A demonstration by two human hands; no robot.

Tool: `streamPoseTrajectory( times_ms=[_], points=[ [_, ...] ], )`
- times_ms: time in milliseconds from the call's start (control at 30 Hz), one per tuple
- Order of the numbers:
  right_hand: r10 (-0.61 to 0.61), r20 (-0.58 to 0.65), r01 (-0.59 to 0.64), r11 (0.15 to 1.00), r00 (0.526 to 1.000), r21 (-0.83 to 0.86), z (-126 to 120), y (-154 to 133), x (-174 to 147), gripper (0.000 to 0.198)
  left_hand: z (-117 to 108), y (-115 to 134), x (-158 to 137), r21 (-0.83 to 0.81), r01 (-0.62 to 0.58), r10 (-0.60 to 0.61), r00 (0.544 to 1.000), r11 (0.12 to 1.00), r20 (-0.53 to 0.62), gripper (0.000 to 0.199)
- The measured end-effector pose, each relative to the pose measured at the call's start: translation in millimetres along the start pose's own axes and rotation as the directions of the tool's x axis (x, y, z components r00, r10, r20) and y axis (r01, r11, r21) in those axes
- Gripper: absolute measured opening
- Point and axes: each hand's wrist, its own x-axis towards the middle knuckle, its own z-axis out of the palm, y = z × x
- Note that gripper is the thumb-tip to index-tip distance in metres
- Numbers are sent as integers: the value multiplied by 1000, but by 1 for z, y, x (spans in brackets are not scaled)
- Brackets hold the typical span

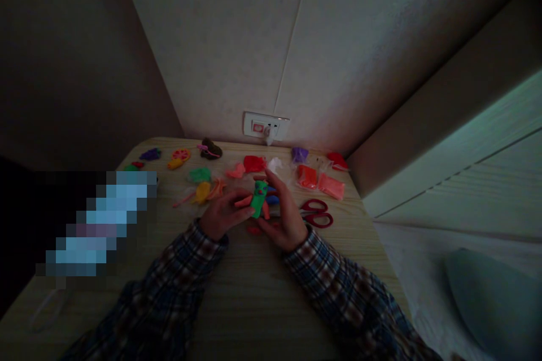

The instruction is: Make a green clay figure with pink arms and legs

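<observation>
A small green clay figure with dark eyes and a red spot on its face stands upright between my hands, above the table. Orange-pink clay pieces show at both of its sides. My left hand pinches its lower left side between thumb and fingers. Curved around its right side is my right hand, index finger up by the figure's top and thumb low; its exact contact is partly hidden. Red-handled scissors lie just right of my right hand, blades partly covered by it. Some blue clay shows behind the fingers.
Clay packets lie along the back, among them a red one, an orange one, a pink one and a purple one. Finished-looking clay pieces, including a brown one, sit back left. A wall socket holds a plug.
</observation>
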Motion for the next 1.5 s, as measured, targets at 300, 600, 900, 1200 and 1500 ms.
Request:
streamPoseTrajectory(
  times_ms=[300,600,900,1200,1500],
  points=[
    [27,111,-3,978,993,-211,-22,7,-2,25,-21,-10,8,-322,-23,-43,980,946,-196,21],
    [207,303,-93,932,930,-351,-9,-9,-12,15,-28,-5,6,-365,-24,-29,990,931,-139,21],
    [380,22,-364,866,925,343,-29,6,-8,30,-26,-6,5,-365,-13,-53,984,931,-171,13],
    [199,98,-191,978,975,-83,-38,4,-12,20,-27,-7,5,-411,-4,-59,988,912,-140,15],
    [17,320,59,972,947,-228,-31,16,-36,16,-25,-5,5,-404,6,-69,988,915,-141,16]
  ],
)
